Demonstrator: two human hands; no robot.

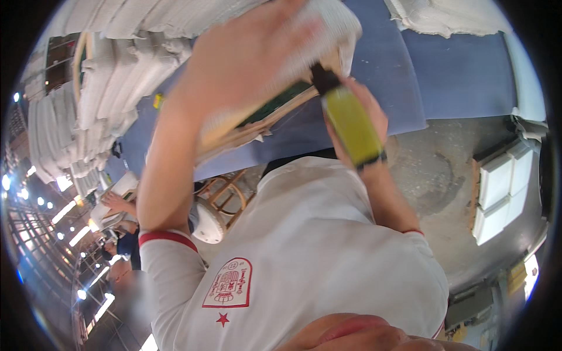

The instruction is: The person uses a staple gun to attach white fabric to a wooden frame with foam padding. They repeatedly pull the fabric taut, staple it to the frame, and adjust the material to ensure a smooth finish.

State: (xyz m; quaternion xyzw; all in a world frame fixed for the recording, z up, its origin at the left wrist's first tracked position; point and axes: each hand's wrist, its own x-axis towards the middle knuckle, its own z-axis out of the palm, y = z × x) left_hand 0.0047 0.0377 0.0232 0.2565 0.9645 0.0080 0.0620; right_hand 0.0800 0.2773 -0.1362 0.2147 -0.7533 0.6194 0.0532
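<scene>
A padded piece with white fabric (342, 20) over a wooden frame (225, 130) lies in front of me, tilted, with a dark green strip showing inside its edge. My left hand (252, 50) is over the white fabric, blurred by motion; its fingers look stretched out and apart, and nothing shows in them. Whether it touches the fabric I cannot tell. In my right hand (366, 105) is a yellow-green staple gun (352, 126) with a black nose. That nose points at the wooden edge of the piece.
Beneath the piece is a blue-grey table (462, 76). Stacked white padded pieces (129, 70) stand at the left; more white fabric (448, 14) lies at the far right. White panels (503, 187) are on the right. A rattan stool (225, 202) and another person (120, 245) are to the left.
</scene>
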